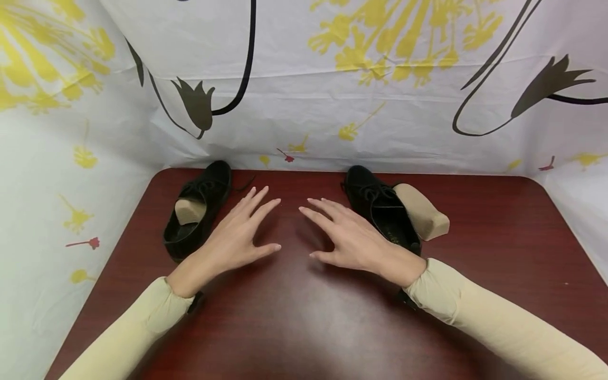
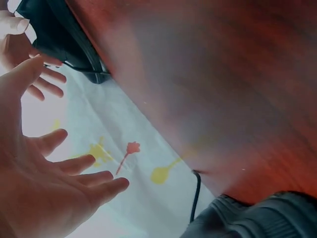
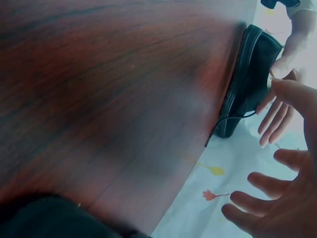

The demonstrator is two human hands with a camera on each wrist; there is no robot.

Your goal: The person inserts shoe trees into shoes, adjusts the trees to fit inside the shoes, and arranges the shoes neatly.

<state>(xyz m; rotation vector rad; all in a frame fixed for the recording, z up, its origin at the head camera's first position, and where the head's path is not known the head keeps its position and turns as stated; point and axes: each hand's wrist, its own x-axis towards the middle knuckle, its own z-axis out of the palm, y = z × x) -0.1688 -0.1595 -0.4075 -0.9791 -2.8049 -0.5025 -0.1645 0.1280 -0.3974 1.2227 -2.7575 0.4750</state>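
Hovering over the near surface (image 1: 294, 316), both hands (image 1: 237, 237) (image 1: 351, 237) spread, holding nothing; flanking them, shoes (image 1: 197, 216) (image 1: 382, 214) pointing far.

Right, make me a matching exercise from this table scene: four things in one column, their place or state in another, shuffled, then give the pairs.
1. left shoe
2. right shoe
3. left hand
4. loose beige insert

A. lies on the table to the right of the right shoe
B. open, fingers spread, holding nothing
C. has a beige insert inside it
D. partly hidden behind the right hand

Pairs: 1-C, 2-D, 3-B, 4-A
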